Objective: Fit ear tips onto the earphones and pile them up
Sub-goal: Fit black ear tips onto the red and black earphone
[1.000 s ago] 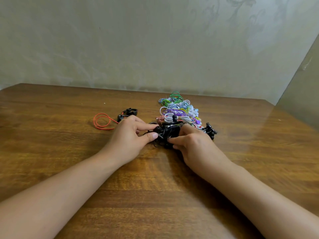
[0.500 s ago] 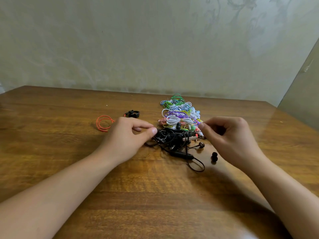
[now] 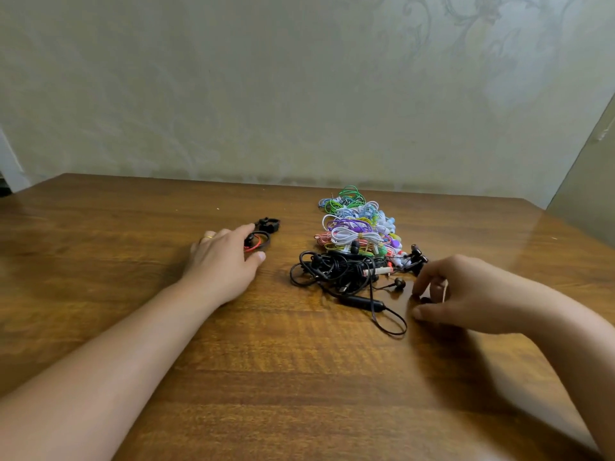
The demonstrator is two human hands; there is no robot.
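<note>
Red-and-black cord of a coiled earphone (image 3: pixel 257 242) lies under the left hand (image 3: pixel 223 261), fingers loosely spread, left of the heap of earphones (image 3: pixel 352 251). Right of the heap, the right hand (image 3: pixel 462 292) pinches a small dark ear tip (image 3: pixel 425 299): likely soft, light, slippery; best gripped at its rim.

A heap of coiled earphones (image 3: pixel 357 224) in green, blue, purple, white and pink lies right of centre. Against its near edge sits a loose tangle of black earphones (image 3: pixel 332 271), one cable loop trailing toward the lower right and one earbud (image 3: pixel 398 283) lying free beside it. Left of centre lie red-and-black earphones (image 3: pixel 261 241) and a small black bundle (image 3: pixel 270 223).
</note>
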